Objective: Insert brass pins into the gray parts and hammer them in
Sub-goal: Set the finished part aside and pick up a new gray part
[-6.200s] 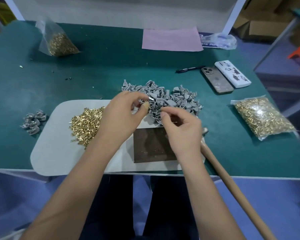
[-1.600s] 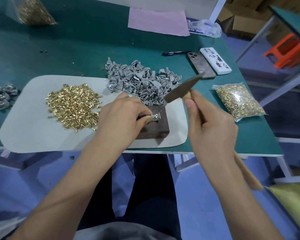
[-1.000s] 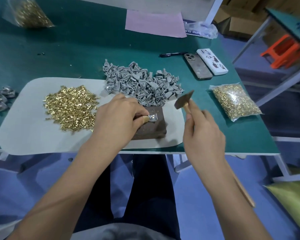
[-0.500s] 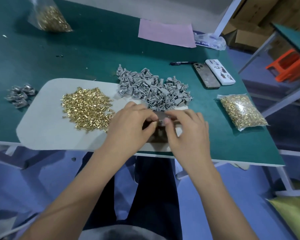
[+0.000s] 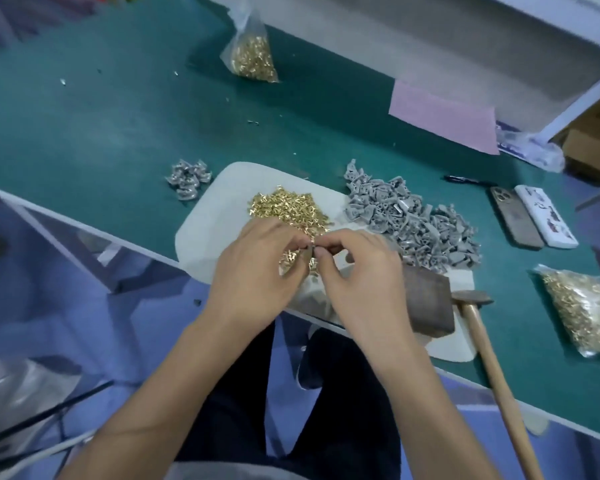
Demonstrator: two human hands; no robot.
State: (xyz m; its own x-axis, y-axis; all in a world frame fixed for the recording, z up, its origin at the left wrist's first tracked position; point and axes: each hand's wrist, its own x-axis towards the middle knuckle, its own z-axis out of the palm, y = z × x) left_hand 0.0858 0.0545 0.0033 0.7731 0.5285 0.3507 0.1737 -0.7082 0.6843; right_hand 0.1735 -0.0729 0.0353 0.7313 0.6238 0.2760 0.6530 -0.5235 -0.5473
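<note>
Brass pins (image 5: 288,211) lie in a loose heap on the white mat (image 5: 215,216), near the front edge of the green tabletop (image 5: 118,133). Both hands meet just above them. The left hand (image 5: 257,268) and right hand (image 5: 357,271) each pinch something tiny between curled fingertips; I think it is a pin going into a gray part. A big pile of gray parts (image 5: 420,223) waits, so most work is left. A few done parts (image 5: 187,176) sit near the mat's far left corner. The hammer (image 5: 482,327) rests beside the dark block (image 5: 426,303).
</note>
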